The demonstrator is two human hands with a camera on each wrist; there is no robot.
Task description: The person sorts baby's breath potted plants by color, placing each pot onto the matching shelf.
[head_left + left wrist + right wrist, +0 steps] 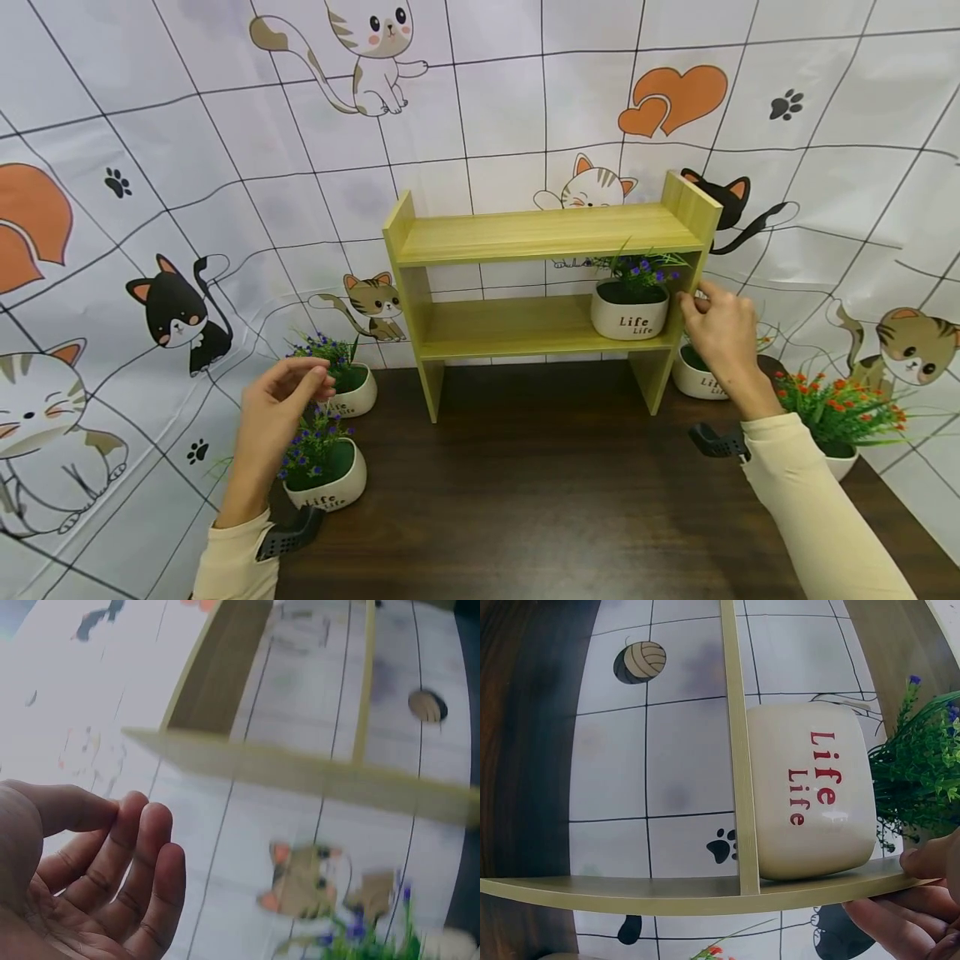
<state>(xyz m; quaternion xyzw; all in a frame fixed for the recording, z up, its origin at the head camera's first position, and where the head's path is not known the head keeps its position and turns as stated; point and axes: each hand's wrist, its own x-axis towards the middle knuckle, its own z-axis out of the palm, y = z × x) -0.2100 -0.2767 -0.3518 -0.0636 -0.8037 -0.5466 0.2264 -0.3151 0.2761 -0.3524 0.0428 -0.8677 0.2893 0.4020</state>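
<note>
A small two-tier wooden shelf (502, 323) stands on the dark table against the wall. On its middle board, at the right end, sits a white "Life" flowerpot (630, 315) with purple flowers. My right hand (722, 333) grips the shelf's right side panel; in the right wrist view, the thumb (928, 859) lies on one face and the fingers on the other. To the left of the shelf, my left hand (279, 408) hovers above two potted purple-flower plants, holding nothing. Its fingers (154, 832) are loosely bent with the thumb close to them.
On the left stand a nearer white pot (341, 485) and a farther one (358, 396), both with purple flowers. To the shelf's right are another white pot (699, 379) and an orange-flowered plant (836, 412). A cat-patterned tile-print sheet (510, 108) covers the wall.
</note>
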